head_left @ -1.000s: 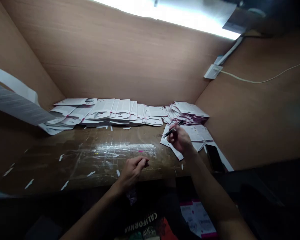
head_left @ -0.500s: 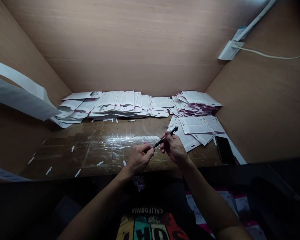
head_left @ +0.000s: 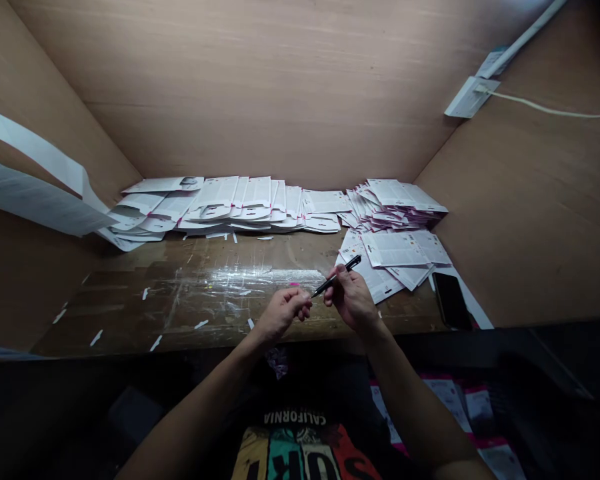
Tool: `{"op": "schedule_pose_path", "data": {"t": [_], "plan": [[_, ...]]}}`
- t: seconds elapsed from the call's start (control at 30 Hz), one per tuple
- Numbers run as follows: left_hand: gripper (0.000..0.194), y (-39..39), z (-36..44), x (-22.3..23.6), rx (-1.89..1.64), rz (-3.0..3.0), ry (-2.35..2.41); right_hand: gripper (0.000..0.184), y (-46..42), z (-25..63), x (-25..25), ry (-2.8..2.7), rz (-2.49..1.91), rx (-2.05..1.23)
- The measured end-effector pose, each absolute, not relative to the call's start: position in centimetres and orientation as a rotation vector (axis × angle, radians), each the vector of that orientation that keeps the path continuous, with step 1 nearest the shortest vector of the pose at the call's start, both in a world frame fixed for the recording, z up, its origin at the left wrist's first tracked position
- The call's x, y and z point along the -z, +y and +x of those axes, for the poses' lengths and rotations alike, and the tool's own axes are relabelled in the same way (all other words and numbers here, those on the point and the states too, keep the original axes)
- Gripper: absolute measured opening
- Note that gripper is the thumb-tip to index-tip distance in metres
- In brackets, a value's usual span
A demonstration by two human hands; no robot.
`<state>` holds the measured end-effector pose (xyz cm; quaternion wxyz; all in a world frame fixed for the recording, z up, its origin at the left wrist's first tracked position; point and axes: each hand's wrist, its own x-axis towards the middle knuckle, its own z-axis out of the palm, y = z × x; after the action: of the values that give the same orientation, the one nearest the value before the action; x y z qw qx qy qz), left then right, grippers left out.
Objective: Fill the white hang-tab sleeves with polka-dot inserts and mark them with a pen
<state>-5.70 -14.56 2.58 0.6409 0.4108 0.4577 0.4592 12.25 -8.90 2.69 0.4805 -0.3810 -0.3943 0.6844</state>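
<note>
My right hand point(head_left: 351, 298) is shut on a black pen point(head_left: 336, 276), whose tip points left towards my left hand point(head_left: 283, 313). The left hand's fingers are curled closed just beside the tip, and nothing shows in them. Both hands hover over the front of a worn wooden table point(head_left: 130, 300). Beyond them lie long rows of white printed cards with magenta edges point(head_left: 230, 200), and a taller stack point(head_left: 395, 200) stands at the back right. Loose printed sheets point(head_left: 395, 250) lie just beyond my right hand.
A black phone point(head_left: 451, 301) lies on a white strip at the table's right end. Small white paper scraps point(head_left: 150, 343) dot the table. Wooden panels surround it, with a wall socket and cable point(head_left: 470, 97) at upper right. More magenta-edged sheets point(head_left: 450, 400) lie on my lap.
My view has tilted and settled, so the table sits lower. My right hand has turned the pen slightly, and my left hand has moved a little left of the pen tip.
</note>
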Motion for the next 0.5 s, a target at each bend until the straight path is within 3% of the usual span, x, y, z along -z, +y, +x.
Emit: {"op": "schedule_pose_path", "data": {"t": [0.17, 0.5], "plan": [[0.035, -14.6, -6.3, -2.9, -1.055, 1.074, 1.025, 0.057, -8.9, 11.8, -2.5, -0.986, -0.950, -1.688], [0.017, -14.9, -6.6, -2.1, -1.051, 0.375, 0.692, 0.043, -9.4, 10.7, -2.1, -0.930, -0.840, -1.750]]}}
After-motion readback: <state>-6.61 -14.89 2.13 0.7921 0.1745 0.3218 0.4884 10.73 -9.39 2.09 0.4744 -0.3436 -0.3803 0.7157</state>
